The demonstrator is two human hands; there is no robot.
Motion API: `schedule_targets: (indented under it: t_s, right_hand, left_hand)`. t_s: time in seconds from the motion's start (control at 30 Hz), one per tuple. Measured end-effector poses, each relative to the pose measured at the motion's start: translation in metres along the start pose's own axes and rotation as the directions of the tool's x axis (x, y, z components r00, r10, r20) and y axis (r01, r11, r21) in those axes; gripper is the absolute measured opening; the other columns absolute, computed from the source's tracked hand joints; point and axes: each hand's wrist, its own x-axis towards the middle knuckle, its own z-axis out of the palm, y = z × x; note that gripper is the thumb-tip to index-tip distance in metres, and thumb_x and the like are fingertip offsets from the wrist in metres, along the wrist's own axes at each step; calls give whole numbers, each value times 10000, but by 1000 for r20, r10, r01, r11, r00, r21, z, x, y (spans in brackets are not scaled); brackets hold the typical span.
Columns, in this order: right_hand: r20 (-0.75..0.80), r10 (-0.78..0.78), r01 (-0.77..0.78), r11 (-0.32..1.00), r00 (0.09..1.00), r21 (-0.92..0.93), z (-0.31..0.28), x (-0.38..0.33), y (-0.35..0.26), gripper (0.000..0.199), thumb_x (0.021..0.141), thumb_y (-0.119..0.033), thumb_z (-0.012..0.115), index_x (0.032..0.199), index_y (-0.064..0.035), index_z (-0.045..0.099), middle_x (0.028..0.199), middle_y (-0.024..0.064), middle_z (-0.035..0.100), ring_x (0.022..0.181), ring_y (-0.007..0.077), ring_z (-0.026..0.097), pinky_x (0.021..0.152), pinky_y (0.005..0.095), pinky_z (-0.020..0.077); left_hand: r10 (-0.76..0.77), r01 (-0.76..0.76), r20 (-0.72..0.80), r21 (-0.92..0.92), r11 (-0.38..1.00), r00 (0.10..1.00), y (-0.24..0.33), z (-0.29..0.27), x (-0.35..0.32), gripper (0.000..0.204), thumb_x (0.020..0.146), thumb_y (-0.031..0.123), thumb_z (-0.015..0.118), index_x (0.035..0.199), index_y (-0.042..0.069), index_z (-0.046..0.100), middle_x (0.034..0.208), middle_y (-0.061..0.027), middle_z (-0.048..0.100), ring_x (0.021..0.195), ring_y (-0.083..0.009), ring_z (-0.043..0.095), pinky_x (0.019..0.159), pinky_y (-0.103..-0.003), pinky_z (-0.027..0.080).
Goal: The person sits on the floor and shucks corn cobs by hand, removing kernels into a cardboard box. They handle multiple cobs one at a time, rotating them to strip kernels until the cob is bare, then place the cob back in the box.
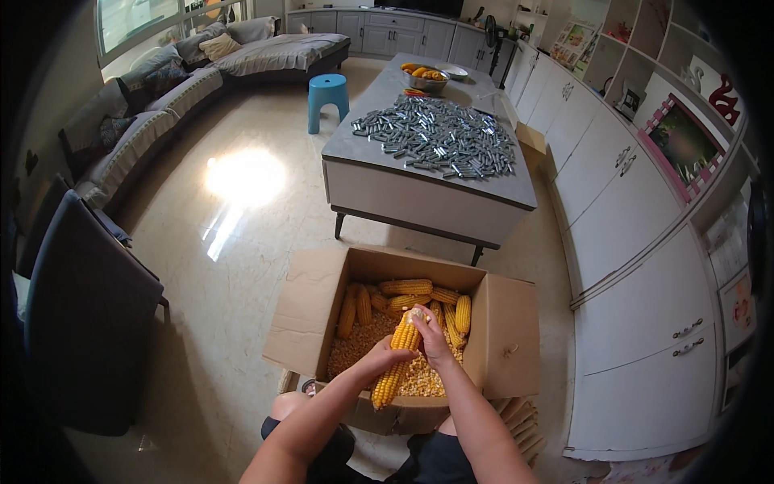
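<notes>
Over an open cardboard box I hold a yellow ear of corn, tilted with its pale, partly bared end up and away from me. My left hand is wrapped round the middle of the ear. At its upper end my right hand presses with closed fingers, the thumb near the pale tip. Loose kernels cover the bottom of the box, yellow near me and browner in the shade at left. Several whole ears of corn lie along the box's far side.
Beyond the box stands a grey-topped table with a heap of small metal cylinders and a bowl of corn. A blue stool is left of it. White cabinets line the right; a dark chair stands at left.
</notes>
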Motion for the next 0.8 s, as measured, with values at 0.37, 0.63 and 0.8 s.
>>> schedule_targets:
  t_s: [0.37,0.63,0.8]
  right_hand:
    - [-149,2,-12,998,989,-68,-5,8,15,399,869,-233,553,1167,-61,350,1017,90,510,857,172,557,737,290,476]
    - [75,150,-158,980,986,118,-3,-4,-10,497,857,-120,536,1266,-85,254,1074,116,485,979,234,541,818,338,464]
    - [145,145,-176,957,979,231,-3,-4,-11,510,862,-103,518,1293,-100,244,1094,100,456,990,211,507,844,324,435]
  left_hand:
    - [-7,6,18,54,999,1000,-1,2,0,431,715,177,651,1049,3,443,817,-64,529,668,-126,523,589,-257,445]
    - [43,-40,-37,77,996,998,0,3,-6,390,706,135,652,1020,-11,472,830,-67,547,708,-132,540,635,-257,448]
    - [-8,8,27,24,1000,1000,0,-2,-3,415,705,151,649,1038,0,452,832,-66,538,703,-130,537,629,-256,447]
